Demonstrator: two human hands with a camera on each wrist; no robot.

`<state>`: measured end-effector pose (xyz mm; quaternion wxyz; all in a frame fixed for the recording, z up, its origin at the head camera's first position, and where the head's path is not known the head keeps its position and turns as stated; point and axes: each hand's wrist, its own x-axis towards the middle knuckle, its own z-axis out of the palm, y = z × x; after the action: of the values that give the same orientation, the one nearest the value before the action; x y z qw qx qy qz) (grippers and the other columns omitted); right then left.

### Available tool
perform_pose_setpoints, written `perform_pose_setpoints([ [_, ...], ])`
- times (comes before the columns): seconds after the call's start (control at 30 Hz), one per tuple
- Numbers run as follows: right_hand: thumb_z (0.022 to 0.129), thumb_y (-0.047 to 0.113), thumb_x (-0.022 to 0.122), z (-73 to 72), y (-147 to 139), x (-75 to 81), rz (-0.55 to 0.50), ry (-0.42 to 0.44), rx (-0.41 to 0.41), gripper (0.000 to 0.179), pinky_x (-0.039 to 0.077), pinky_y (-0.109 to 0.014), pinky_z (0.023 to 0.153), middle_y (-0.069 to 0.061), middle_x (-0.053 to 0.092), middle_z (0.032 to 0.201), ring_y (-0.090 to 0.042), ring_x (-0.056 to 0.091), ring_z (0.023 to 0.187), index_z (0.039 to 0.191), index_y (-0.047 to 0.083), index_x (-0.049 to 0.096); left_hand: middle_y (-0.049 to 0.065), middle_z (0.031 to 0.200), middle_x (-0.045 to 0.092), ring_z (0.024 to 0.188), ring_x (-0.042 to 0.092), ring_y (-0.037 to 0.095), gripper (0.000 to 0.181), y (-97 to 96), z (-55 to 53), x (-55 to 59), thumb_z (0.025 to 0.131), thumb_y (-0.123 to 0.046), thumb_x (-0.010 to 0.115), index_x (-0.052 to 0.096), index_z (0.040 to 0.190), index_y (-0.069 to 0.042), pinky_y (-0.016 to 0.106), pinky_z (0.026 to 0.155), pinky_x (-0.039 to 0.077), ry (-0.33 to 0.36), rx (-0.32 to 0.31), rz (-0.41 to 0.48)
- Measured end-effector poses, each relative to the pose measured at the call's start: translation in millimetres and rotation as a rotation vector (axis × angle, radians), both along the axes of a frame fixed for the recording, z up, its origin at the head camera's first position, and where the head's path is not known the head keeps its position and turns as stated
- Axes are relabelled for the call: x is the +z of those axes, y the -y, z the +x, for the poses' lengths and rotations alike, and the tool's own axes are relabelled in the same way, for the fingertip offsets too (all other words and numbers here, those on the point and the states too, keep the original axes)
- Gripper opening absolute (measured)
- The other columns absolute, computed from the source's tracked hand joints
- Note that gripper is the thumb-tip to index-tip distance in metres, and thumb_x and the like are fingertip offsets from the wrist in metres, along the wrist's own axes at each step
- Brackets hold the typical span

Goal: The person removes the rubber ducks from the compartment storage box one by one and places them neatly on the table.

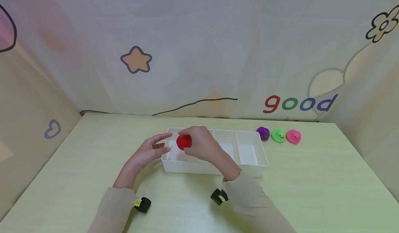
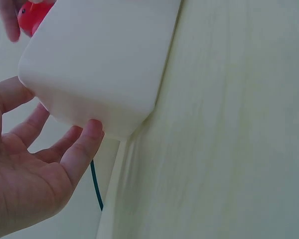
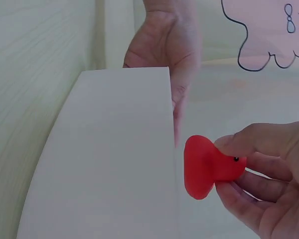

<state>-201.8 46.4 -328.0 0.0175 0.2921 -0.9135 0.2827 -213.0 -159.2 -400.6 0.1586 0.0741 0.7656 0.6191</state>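
Observation:
A red rubber duck [image 1: 184,142] is pinched between the thumb and fingers of my right hand [image 1: 202,143], over the left end compartment of a white divided box [image 1: 215,169]. The right wrist view shows the duck [image 3: 202,167] just beyond the box's rim, its head between the fingertips. My left hand [image 1: 152,149] is at the box's left end, fingers spread and lightly bent. Fingertips [image 2: 93,127] rest against the end wall in the left wrist view. My right hand hides part of the box's middle compartments.
Purple [image 1: 263,133], green [image 1: 278,135] and pink [image 1: 293,136] rubber ducks stand in a row on the table [image 1: 311,177], right of the box. A printed cloth [image 1: 199,53] hangs behind the table and along its sides.

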Motion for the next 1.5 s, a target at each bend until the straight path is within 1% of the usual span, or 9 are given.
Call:
perform_pose_setpoints([
  [0.07, 0.070, 0.004, 0.075, 1.9, -6.7, 0.3, -0.046, 0.026, -0.019, 0.037, 0.052, -0.028, 0.070, -0.008, 0.064, 0.100, -0.022, 0.057, 0.090, 0.106, 0.003, 0.065, 0.011, 0.142, 0.032, 0.125, 0.036, 0.038, 0.052, -0.6, -0.5, -0.3, 0.087, -0.014, 0.060, 0.041, 0.136, -0.013, 0.047, 0.094, 0.041, 0.000, 0.001, 0.004],
  [0.2, 0.069, 0.002, 0.075, 4.3, -22.2, 1.0, -0.136, 0.063, -0.041, 0.035, 0.054, -0.031, 0.073, -0.009, 0.063, 0.101, -0.022, 0.058, 0.089, 0.103, 0.003, 0.067, 0.011, 0.142, 0.032, 0.126, 0.036, 0.038, 0.052, -1.4, -1.0, -0.8, 0.087, -0.012, 0.059, 0.042, 0.136, -0.012, 0.048, 0.095, 0.040, 0.000, 0.001, 0.007],
  [0.37, 0.069, 0.000, 0.074, 5.2, -46.0, 0.8, -0.225, 0.102, -0.050, 0.035, 0.054, -0.035, 0.075, -0.011, 0.064, 0.102, -0.023, 0.060, 0.088, 0.104, 0.001, 0.066, 0.009, 0.144, 0.029, 0.129, 0.031, 0.038, 0.052, -0.2, -0.1, -0.6, 0.087, -0.012, 0.059, 0.041, 0.136, -0.012, 0.051, 0.098, 0.036, -0.008, -0.005, 0.003],
  [0.6, 0.071, -0.003, 0.072, 6.2, -80.8, 2.3, -0.319, 0.120, -0.080, 0.034, 0.054, -0.037, 0.074, -0.013, 0.065, 0.101, -0.024, 0.064, 0.085, 0.104, 0.000, 0.066, 0.005, 0.145, 0.029, 0.131, 0.028, 0.035, 0.052, 0.4, -0.2, -0.8, 0.087, -0.014, 0.060, 0.042, 0.136, -0.016, 0.052, 0.099, 0.034, 0.003, -0.003, 0.007],
  [0.8, 0.072, -0.002, 0.071, 8.5, -110.5, 7.4, -0.323, 0.133, -0.164, 0.035, 0.053, -0.037, 0.075, -0.013, 0.065, 0.103, -0.026, 0.064, 0.087, 0.107, 0.001, 0.065, 0.005, 0.145, 0.028, 0.131, 0.029, 0.035, 0.053, 0.3, 0.0, -0.6, 0.086, -0.015, 0.061, 0.042, 0.136, -0.016, 0.052, 0.098, 0.035, 0.001, -0.006, 0.007],
  [0.93, 0.074, -0.003, 0.069, 9.3, -128.8, 8.8, -0.328, 0.139, -0.216, 0.037, 0.053, -0.033, 0.075, -0.016, 0.063, 0.106, -0.029, 0.063, 0.090, 0.110, -0.001, 0.063, 0.007, 0.146, 0.027, 0.131, 0.028, 0.036, 0.053, 1.1, 0.5, -0.7, 0.087, -0.015, 0.061, 0.041, 0.136, -0.014, 0.053, 0.098, 0.034, -0.004, -0.011, 0.005],
  [1.17, 0.078, 0.004, 0.068, 8.4, -163.4, 8.3, -0.312, 0.195, -0.374, 0.040, 0.054, -0.031, 0.070, -0.019, 0.059, 0.115, -0.034, 0.061, 0.097, 0.116, 0.002, 0.061, 0.006, 0.145, 0.028, 0.131, 0.029, 0.035, 0.053, 1.6, 1.0, -0.8, 0.087, -0.015, 0.061, 0.042, 0.136, -0.015, 0.053, 0.099, 0.034, -0.001, -0.009, 0.000],
  [1.37, 0.078, 0.003, 0.068, 7.9, -191.4, 5.7, -0.311, 0.175, -0.421, 0.039, 0.052, -0.020, 0.070, -0.021, 0.059, 0.114, -0.034, 0.060, 0.096, 0.116, -0.002, 0.060, 0.007, 0.146, 0.027, 0.130, 0.030, 0.035, 0.053, 1.9, 1.3, -0.7, 0.087, -0.015, 0.060, 0.041, 0.136, -0.015, 0.052, 0.099, 0.033, -0.011, -0.015, -0.002],
  [1.5, 0.079, 0.007, 0.068, 7.6, -210.5, 3.0, -0.288, 0.166, -0.459, 0.042, 0.050, -0.015, 0.069, -0.021, 0.056, 0.118, -0.035, 0.056, 0.102, 0.119, -0.001, 0.058, 0.007, 0.146, 0.026, 0.130, 0.029, 0.035, 0.053, 2.0, 1.5, -0.7, 0.087, -0.016, 0.060, 0.041, 0.137, -0.015, 0.052, 0.099, 0.034, -0.022, -0.022, 0.000],
])
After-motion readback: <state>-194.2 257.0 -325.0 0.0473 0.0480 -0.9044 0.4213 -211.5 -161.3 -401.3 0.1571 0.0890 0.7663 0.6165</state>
